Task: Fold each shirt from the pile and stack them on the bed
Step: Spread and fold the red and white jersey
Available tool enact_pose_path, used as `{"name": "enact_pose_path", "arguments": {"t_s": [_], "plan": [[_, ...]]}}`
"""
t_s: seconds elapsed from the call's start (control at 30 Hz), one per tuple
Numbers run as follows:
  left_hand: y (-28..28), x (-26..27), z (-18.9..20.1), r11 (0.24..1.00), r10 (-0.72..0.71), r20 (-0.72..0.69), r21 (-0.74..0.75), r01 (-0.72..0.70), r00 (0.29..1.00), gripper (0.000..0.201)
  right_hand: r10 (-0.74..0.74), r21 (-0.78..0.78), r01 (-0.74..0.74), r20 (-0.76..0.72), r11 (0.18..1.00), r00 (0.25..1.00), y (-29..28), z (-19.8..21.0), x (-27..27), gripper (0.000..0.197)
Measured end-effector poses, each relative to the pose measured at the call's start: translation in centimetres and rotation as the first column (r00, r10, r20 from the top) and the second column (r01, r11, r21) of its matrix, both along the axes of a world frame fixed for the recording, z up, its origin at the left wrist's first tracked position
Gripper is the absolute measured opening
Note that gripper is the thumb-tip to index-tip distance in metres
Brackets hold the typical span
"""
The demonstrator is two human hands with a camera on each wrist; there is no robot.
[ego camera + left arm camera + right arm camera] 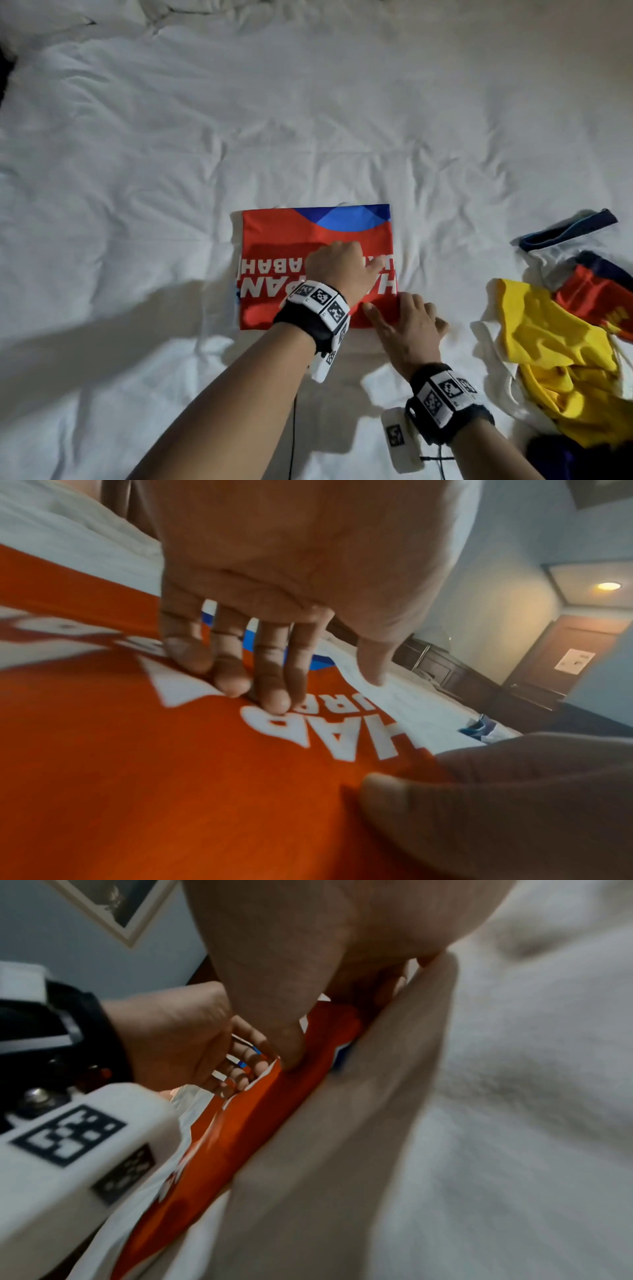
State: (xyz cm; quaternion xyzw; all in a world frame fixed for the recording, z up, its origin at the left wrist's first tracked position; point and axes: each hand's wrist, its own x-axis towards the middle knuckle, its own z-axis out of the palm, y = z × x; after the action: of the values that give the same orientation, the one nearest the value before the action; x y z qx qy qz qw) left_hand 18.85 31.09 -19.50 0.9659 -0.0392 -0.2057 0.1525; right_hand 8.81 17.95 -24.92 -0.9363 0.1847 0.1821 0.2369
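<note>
A red shirt (pixel 281 236) with white lettering and a blue patch lies folded into a rectangle on the white bed (pixel 308 120). My left hand (pixel 356 257) rests on its right half, straight fingertips (pixel 274 702) pressing the cloth down, thumb free. At the shirt's near right corner, my right hand (pixel 404 318) pinches the edge. Its thumb lies on top of the red shirt (pixel 240 1123) and its fingers are tucked under the fold. The unfolded pile (pixel 561 353) of yellow, red, white and navy shirts lies crumpled at the right.
A navy band with a blue stripe (pixel 568 228) pokes out at the far end of the pile. A thin black cable (pixel 294 428) runs down between my arms. Wrinkled white sheet spreads left and beyond the shirt. A dark dresser (pixel 445 669) stands past the bed.
</note>
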Motion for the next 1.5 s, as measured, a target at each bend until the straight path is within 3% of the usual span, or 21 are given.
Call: {"name": "enact_pose_path", "arguments": {"t_s": [0.13, 0.3, 0.43, 0.5, 0.57, 0.67, 0.73, 0.8, 0.87, 0.93, 1.0, 1.1, 1.13, 1.2, 1.27, 1.43, 1.5], "plan": [[-3.0, 1.3, -0.4, 0.994, -0.01, -0.112, 0.103, 0.022, 0.994, 0.073, -0.021, 0.099, 0.021, -0.005, 0.995, 1.0, -0.1, 0.2, 0.3, 0.051], [-4.0, 1.4, 0.0, 0.994, -0.051, -0.139, 0.085, 0.063, 0.989, 0.031, -0.067, 0.28, 0.028, 0.13, 0.959, 0.989, 0.0, 1.4, -0.7, 0.04], [-2.5, 2.1, 1.8, 0.986, 0.098, -0.278, -0.103, -0.131, 0.956, 0.03, -0.207, 0.473, 0.075, 0.234, 0.878, 0.95, 0.4, 4.0, -1.1, 0.013], [-1.0, 2.3, 3.6, 0.902, 0.168, -0.301, -0.338, -0.269, 0.939, 0.022, -0.292, 0.548, 0.087, 0.299, 0.832, 0.909, 0.8, 6.1, -1.0, 0.016], [0.6, 2.0, 5.9, 0.764, 0.213, -0.313, -0.537, -0.357, 0.926, 0.021, -0.316, 0.55, 0.043, 0.412, 0.834, 0.854, 1.7, 8.6, -0.6, 0.02], [3.1, 1.0, 9.2, 0.58, 0.265, -0.362, -0.681, -0.448, 0.894, 0.011, -0.239, 0.446, -0.092, 0.629, 0.89, 0.74, 4.0, 12.5, -0.5, 0.015], [4.9, 0.2, 10.8, 0.47, 0.276, -0.419, -0.727, -0.501, 0.865, 0.017, -0.096, 0.288, -0.192, 0.748, 0.938, 0.657, 5.7, 15.0, -0.8, 0.02], [7.1, -1.0, 11.4, 0.343, 0.313, -0.467, -0.756, -0.557, 0.827, 0.011, 0.094, 0.093, -0.277, 0.8, 0.956, 0.592, 7.4, 16.5, -1.5, 0.031], [9.4, -2.9, 11.3, 0.25, 0.352, -0.519, -0.749, -0.613, 0.779, 0.029, 0.276, -0.085, -0.36, 0.807, 0.929, 0.521, 9.2, 16.6, -2.7, 0.039], [12.4, -5.3, 10.0, 0.177, 0.359, -0.603, -0.706, -0.686, 0.713, 0.041, 0.418, -0.188, -0.466, 0.784, 0.865, 0.459, 11.2, 15.4, -4.4, 0.033], [15.9, -8.1, 7.7, 0.172, 0.382, -0.678, -0.615, -0.77, 0.627, 0.038, 0.521, -0.198, -0.586, 0.722, 0.786, 0.454, 13.4, 12.7, -6.4, 0.025], [21.0, -12.6, 3.6, 0.346, 0.516, -0.68, -0.392, -0.853, 0.522, 0.011, 0.628, -0.139, -0.7, 0.586, 0.7, 0.511, 16.9, 7.7, -10.0, 0.024], [22.4, -14.2, 2.5, 0.369, 0.547, -0.682, -0.324, -0.871, 0.485, 0.009, 0.649, -0.115, -0.723, 0.551, 0.681, 0.524, 18.1, 6.3, -11.1, 0.026], [24.7, -17.0, 0.9, 0.351, 0.585, -0.683, -0.272, -0.896, 0.437, 0.007, 0.669, -0.064, -0.749, 0.504, 0.66, 0.546, 20.4, 4.5, -13.2, 0.023], [26.4, -19.0, 0.1, 0.332, 0.619, -0.647, -0.299, -0.895, 0.446, 0.008, 0.667, -0.01, -0.752, 0.469, 0.659, 0.579, 22.4, 3.8, -14.9, 0.021], [28.5, -21.6, 0.0, 0.336, 0.745, -0.468, -0.352, -0.873, 0.475, 0.01, 0.671, 0.171, -0.765, 0.387, 0.621, 0.632, 25.3, 5.2, -16.8, 0.055], [28.3, -22.6, 0.2, 0.376, 0.82, -0.323, -0.318, -0.87, 0.473, 0.011, 0.572, 0.203, -0.695, 0.437, 0.69, 0.694, 24.2, 5.9, -15.9, 0.052]]}}
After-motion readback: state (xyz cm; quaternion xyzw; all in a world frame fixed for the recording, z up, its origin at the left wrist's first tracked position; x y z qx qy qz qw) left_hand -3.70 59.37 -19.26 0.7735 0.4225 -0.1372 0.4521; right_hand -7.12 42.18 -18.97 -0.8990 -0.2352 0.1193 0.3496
